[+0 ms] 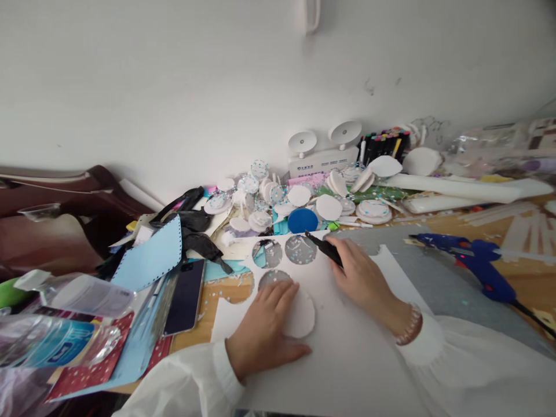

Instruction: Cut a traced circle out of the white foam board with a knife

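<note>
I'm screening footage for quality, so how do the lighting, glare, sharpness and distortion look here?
Head view: soft, fairly even light, no harsh shadows across the white sheet; head view: small glints on the blue-labelled bottle; head view: small print on the twin-headed lamp looks soft; head view: apparent wide-angle stretching towards the side edges.

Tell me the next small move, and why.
Probably bring the black tool in the right hand to the rim of the white disc: the left hand lies partly over it, the tool's tip is away from it, and the white sheet already has round holes.
</note>
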The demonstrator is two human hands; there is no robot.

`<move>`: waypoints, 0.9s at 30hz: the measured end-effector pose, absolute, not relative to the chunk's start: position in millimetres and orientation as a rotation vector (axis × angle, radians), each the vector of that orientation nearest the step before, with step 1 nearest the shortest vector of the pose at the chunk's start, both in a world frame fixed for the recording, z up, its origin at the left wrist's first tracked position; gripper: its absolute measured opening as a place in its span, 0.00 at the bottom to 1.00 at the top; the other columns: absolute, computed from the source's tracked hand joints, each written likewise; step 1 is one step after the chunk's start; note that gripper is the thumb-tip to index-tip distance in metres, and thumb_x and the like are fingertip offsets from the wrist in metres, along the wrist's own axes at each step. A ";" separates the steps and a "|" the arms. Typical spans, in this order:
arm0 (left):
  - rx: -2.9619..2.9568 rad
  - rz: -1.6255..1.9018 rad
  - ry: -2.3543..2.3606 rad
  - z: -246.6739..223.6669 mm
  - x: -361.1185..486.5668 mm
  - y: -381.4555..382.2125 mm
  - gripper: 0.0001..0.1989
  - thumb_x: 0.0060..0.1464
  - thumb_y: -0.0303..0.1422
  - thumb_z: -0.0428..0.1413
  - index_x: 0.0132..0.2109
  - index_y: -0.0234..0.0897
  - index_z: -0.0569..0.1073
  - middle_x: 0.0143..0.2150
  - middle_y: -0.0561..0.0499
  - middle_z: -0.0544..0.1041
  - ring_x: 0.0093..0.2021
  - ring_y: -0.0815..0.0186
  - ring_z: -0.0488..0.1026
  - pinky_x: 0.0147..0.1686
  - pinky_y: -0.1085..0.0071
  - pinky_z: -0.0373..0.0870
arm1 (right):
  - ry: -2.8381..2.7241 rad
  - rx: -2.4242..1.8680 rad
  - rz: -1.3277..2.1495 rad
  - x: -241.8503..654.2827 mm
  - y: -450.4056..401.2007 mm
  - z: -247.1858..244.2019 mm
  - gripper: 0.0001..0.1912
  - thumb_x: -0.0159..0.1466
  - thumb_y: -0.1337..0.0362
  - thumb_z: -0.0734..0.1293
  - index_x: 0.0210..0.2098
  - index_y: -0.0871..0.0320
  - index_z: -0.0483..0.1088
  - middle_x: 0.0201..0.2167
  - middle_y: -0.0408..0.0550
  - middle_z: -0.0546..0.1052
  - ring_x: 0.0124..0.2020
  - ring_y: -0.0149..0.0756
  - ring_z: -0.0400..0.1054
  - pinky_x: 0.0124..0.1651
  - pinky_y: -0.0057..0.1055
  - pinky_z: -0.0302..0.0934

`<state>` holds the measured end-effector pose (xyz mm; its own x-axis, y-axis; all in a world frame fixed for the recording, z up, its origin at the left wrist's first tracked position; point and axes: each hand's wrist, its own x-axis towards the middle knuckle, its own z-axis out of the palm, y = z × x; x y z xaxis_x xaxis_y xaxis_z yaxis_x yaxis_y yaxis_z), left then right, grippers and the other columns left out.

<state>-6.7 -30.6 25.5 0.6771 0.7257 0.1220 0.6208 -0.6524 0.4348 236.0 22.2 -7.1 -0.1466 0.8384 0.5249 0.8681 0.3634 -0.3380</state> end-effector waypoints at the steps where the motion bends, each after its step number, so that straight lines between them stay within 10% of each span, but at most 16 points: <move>1: 2.542 0.400 1.057 23.2 -5.3 -31.3 0.51 0.43 0.42 0.67 0.68 0.39 0.49 0.61 0.34 0.66 0.61 0.42 0.65 0.57 0.41 0.64 | -1.978 -1.478 -0.058 237.0 22.3 -6.0 0.19 0.64 0.71 0.58 0.55 0.59 0.62 0.44 0.57 0.75 0.46 0.50 0.71 0.44 0.43 0.67; 14: 2.568 0.551 1.180 50.6 -35.4 -16.5 0.37 0.46 0.30 0.61 0.61 0.41 0.55 0.57 0.39 0.68 0.59 0.49 0.66 0.57 0.47 0.65 | -2.149 -1.639 -0.416 324.7 19.1 -1.5 0.24 0.58 0.78 0.57 0.52 0.60 0.66 0.39 0.59 0.75 0.40 0.55 0.70 0.37 0.45 0.62; 27: 2.796 0.567 1.524 66.0 -69.1 58.0 0.28 0.54 0.37 0.57 0.59 0.34 0.60 0.60 0.35 0.67 0.62 0.49 0.64 0.61 0.53 0.61 | -2.241 -1.779 -0.412 311.7 36.4 -17.9 0.22 0.58 0.78 0.59 0.50 0.65 0.70 0.39 0.57 0.76 0.40 0.51 0.68 0.43 0.43 0.61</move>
